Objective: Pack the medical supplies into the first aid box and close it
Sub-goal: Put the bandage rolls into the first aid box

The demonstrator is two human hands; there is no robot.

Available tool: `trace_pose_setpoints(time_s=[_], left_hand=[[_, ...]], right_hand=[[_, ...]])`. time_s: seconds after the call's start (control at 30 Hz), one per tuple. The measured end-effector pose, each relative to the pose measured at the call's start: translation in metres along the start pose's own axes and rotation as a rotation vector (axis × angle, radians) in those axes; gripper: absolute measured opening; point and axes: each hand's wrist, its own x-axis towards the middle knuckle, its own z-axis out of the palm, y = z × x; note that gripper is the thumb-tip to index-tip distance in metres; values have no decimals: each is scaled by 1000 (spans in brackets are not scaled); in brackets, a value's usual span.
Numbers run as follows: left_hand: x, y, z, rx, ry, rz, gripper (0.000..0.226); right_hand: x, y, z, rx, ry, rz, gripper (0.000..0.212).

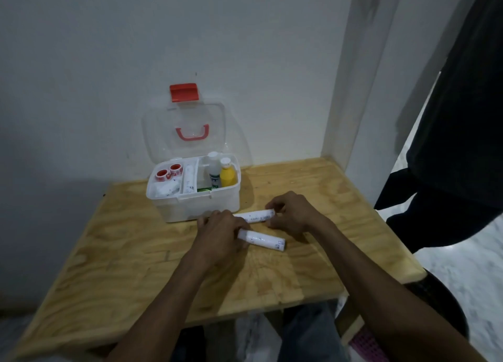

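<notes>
Two rolls are left out on the table (114,253), just below and right of the box (194,198), which sits mid-frame with its lid (185,127) tipped back against the wall. The left hand (217,235) is curled over the left end of the lower roll (262,240), fingers closed around it as far as can be seen. The right hand (292,214) is pinched on the right end of the upper roll (257,216), fingers bent round it but not fully wrapped.

Stuff that could go wrong from here, guessing a bit:

- Both rolls are held by one end only, so either could be dropped or tilted out on the lift.
- The box's left tray already has tape rings (169,172) and wrapped rolls in it, and bottles (221,172) are stood upright on the right. If the new rolls get laid on top, the lid might not be shut properly.
- The bottles could be knocked over by a hand going in.
- The lid is only leaned back, so it could be flopped down early by a bump.
</notes>
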Motion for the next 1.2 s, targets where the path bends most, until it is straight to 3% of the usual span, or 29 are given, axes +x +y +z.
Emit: trace_pose_setpoints(time_s=[0.23, 0.37, 0.53, 0.77, 0.97, 1.2], left_hand=[[-5, -5, -3, -60, 4, 16, 22], [-10, -11, -14, -206, 48, 11, 26], [-15, -10, -27, -344, 166, 24, 29], [-19, -3, -34, -352, 355, 2, 34], [-14, 1, -24, -311, 465, 25, 22], [-19, -2, -11, -439, 567, 25, 21]], right_hand=[[-2, -1, -3, 13, 12, -35, 25], [-4, -3, -12, 82, 123, -110, 23], [-8, -12, -17, 239, 264, -202, 20], [-20, -31, -24, 170, 393, -289, 25], [-19, -27, -12, 124, 444, -294, 18], [-17, -24, 7, 170, 507, -312, 16]])
